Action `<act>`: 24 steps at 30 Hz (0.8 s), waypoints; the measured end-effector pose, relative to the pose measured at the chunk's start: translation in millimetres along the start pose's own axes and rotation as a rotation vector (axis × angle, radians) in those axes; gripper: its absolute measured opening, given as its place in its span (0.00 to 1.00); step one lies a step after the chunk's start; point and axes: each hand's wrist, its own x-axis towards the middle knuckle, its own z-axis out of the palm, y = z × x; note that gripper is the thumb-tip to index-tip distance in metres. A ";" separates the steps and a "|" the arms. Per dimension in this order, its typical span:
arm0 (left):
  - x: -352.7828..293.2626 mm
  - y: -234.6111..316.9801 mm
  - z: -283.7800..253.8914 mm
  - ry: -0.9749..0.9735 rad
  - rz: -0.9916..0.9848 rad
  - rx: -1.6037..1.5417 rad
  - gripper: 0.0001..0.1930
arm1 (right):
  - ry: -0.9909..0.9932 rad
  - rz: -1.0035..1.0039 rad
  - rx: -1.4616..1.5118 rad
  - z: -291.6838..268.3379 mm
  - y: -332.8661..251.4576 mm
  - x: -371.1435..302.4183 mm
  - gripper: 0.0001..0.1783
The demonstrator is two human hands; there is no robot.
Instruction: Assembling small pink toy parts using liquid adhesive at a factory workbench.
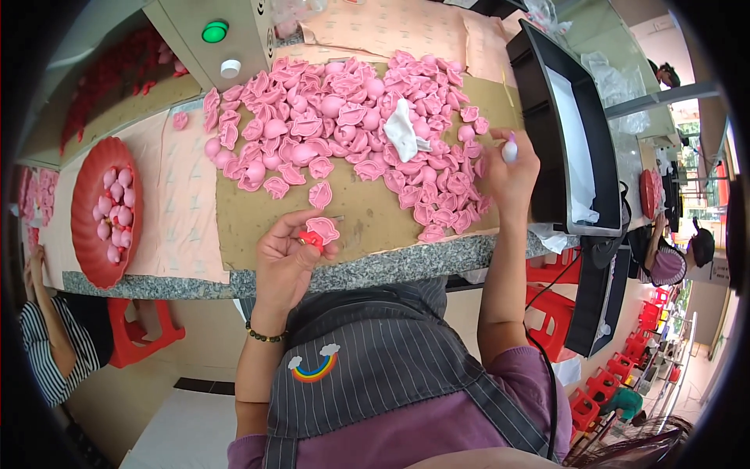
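My left hand (pixel 283 258) is over the front edge of the work table, its fingers closed on a small pink ruffled piece (pixel 323 227) with a bright red part (pixel 310 238) attached or held against it. My right hand (pixel 514 176), raised beside the right side of the pile, is wrapped round a small white-and-purple tool (pixel 510 150), perhaps a small bottle or pen; most of it is hidden in the fist. A large pile of pink ruffled and domed pieces (pixel 332 109) covers the brown board (pixel 258 215). A crumpled white cloth (pixel 401 134) lies on the pile.
A red scalloped dish (pixel 84 227) with several pink balls stands at the left. A long black tray (pixel 539 109) is at the right. A grey box with a green button (pixel 215 31) stands behind. Red stools (pixel 141 332) and a co-worker's striped sleeve (pixel 43 344) are lower left.
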 end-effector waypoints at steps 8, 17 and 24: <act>-2.4 -3.2 -4.5 -0.009 0.010 -0.040 0.21 | -0.061 -0.224 -0.370 9.9 31.0 26.7 0.09; 1.9 -4.6 22.8 -0.052 0.014 -0.165 0.17 | -0.620 0.324 0.956 13.0 -53.0 -42.6 0.13; -2.2 -15.2 31.0 0.018 0.030 -0.148 0.19 | -0.589 0.295 0.692 43.7 -75.4 -83.0 0.13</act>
